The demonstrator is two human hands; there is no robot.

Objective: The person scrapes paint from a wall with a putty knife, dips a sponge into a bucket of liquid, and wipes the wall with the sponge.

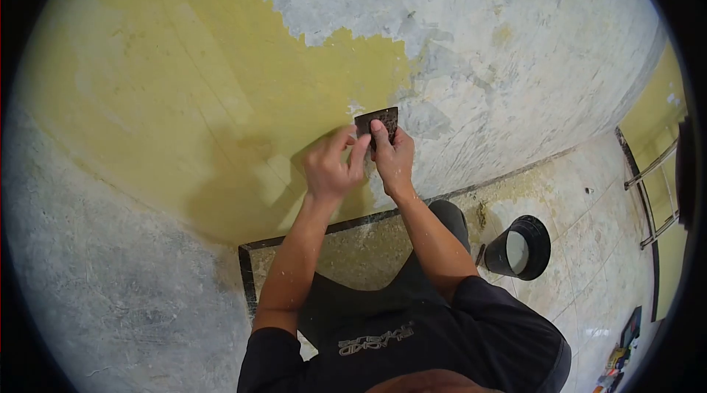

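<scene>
A dark, flat scraper blade [378,120] is upright in front of the wall, its wide edge at the top. My right hand [394,160] grips its lower part, with the thumb lying on its face. Just left of the blade is my left hand [335,165], its thumb and index finger apart and near the blade's left edge; nothing shows between them. Behind both hands, yellow paint [243,84] covers the wall's left part, and its ragged edge meets the bare grey-white surface [515,47].
A black bucket [495,254] with whitish liquid stands on the tiled floor to the right of my knee. Paint flakes litter the floor by the wall's dark skirting [245,275]. Metal rails [658,231] and a pile of small items [615,360] are at the far right.
</scene>
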